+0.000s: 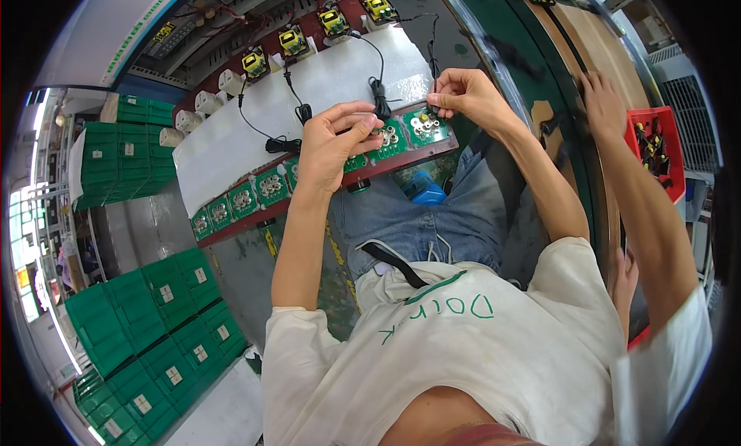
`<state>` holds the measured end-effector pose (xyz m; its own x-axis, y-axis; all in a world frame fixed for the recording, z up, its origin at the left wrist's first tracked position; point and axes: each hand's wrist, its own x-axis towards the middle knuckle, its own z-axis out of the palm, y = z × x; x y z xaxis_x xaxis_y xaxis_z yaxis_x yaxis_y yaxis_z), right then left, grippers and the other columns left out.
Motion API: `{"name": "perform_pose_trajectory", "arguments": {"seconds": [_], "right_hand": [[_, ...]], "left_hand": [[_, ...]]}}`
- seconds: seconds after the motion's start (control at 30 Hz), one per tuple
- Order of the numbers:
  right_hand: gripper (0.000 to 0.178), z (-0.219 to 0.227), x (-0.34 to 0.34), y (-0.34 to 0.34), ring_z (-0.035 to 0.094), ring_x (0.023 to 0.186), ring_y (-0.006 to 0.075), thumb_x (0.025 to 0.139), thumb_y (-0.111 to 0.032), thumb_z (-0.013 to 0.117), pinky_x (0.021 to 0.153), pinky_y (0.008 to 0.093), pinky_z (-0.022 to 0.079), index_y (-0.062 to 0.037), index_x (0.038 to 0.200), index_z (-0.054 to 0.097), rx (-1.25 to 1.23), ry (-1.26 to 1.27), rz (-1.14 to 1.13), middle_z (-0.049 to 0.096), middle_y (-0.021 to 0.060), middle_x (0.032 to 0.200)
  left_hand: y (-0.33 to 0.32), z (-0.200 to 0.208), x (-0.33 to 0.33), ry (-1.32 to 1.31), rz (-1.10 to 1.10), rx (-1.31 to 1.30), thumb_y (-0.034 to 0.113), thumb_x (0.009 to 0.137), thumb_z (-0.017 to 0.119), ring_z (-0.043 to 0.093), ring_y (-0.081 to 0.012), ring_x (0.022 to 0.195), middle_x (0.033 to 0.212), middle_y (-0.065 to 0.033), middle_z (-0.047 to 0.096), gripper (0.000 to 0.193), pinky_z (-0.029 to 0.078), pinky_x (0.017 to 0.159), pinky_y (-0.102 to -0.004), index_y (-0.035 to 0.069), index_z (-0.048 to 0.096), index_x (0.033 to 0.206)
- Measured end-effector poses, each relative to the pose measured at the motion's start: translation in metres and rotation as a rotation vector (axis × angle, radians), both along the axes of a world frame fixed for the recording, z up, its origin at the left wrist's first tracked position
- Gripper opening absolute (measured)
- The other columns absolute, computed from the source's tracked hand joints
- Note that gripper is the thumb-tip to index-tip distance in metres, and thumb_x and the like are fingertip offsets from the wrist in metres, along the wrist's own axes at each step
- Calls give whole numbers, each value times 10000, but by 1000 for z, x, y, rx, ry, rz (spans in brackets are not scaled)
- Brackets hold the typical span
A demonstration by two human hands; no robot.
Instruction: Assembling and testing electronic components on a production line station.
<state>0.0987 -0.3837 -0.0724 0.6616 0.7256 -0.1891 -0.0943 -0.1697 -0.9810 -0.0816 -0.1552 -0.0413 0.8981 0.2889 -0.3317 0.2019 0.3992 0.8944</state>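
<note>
Workbench (231,137): right hand (467,94) pinches a black cable (434,64) directly above the green fixture (423,126); left hand (332,141), fingers curled together, rests alongside.

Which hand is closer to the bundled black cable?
Left. The left hand is right beside the bundled black cable, fingertips nearly touching it; the right hand sits farther off, pinching a wire.
</note>
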Motion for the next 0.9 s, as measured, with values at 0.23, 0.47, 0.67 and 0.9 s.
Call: {"name": "perform_pose_trajectory", "arguments": {"seconds": [0.23, 0.47, 0.67, 0.9], "right_hand": [[130, -2, -7, -1, 547, 669, 75, 981, -71, 794, 616, 211, 452, -35, 926, 681, -30, -286, 27, 627, -2, 768], [127, -11, -9, 0, 526, 690, 73, 982, -70, 782, 626, 213, 437, -37, 918, 678, 36, -262, 0, 607, -9, 767], [127, -14, -12, -1, 560, 668, 95, 933, -85, 803, 633, 246, 451, -5, 903, 709, 20, -236, -61, 652, 6, 745], [128, -8, -16, 0, 570, 668, 103, 917, -88, 805, 631, 255, 458, -2, 894, 713, -11, -259, -104, 663, 11, 750]], "left_hand": [[7, -6, 4, 15, -22, -8, -28, 963, 771, 793, -212, 857, 999, -171, 780, 274, 671, 786, -245, -78, 726, 1229], [1, -4, 9, 84, -62, 122, -35, 962, 762, 787, -200, 826, 1038, -176, 787, 221, 672, 784, -236, -73, 767, 1180], [-2, 0, 17, 123, -138, 185, -43, 951, 767, 784, -202, 796, 1025, -177, 788, 197, 669, 786, -233, -74, 776, 1146], [0, 0, 16, 95, -136, 231, -39, 944, 776, 782, -205, 798, 1000, -168, 787, 199, 666, 783, -234, -68, 781, 1141]]}}
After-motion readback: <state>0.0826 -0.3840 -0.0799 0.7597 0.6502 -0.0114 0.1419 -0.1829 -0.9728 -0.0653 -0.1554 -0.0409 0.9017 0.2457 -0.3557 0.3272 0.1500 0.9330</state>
